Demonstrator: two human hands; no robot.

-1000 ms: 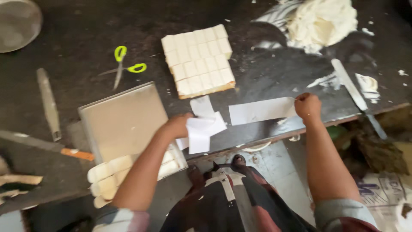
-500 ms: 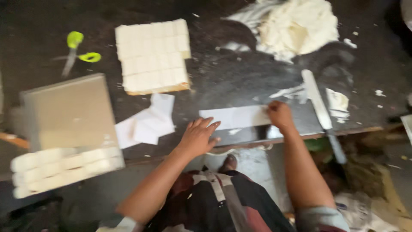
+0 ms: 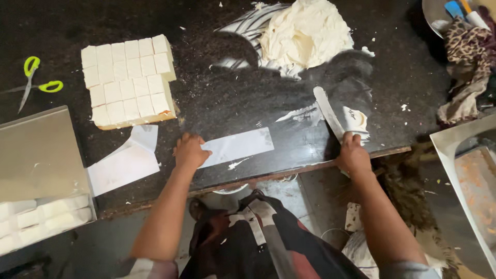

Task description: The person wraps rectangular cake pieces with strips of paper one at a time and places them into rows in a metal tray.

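My left hand presses flat on the left end of a white paper strip lying on the dark counter. My right hand grips the handle of a long cream-smeared spatula knife at the counter's front edge. Its blade points away from me, toward a big mound of white cream. A slab of cake cut into small squares sits at the far left.
Loose white paper pieces lie left of my left hand. A metal tray holding cut white pieces stands at the left edge. Green-handled scissors lie far left. A patterned cloth and another tray are at the right.
My left hand moved right from the loose papers onto the paper strip. My right hand left the strip's right end and took hold of the spatula knife's handle.
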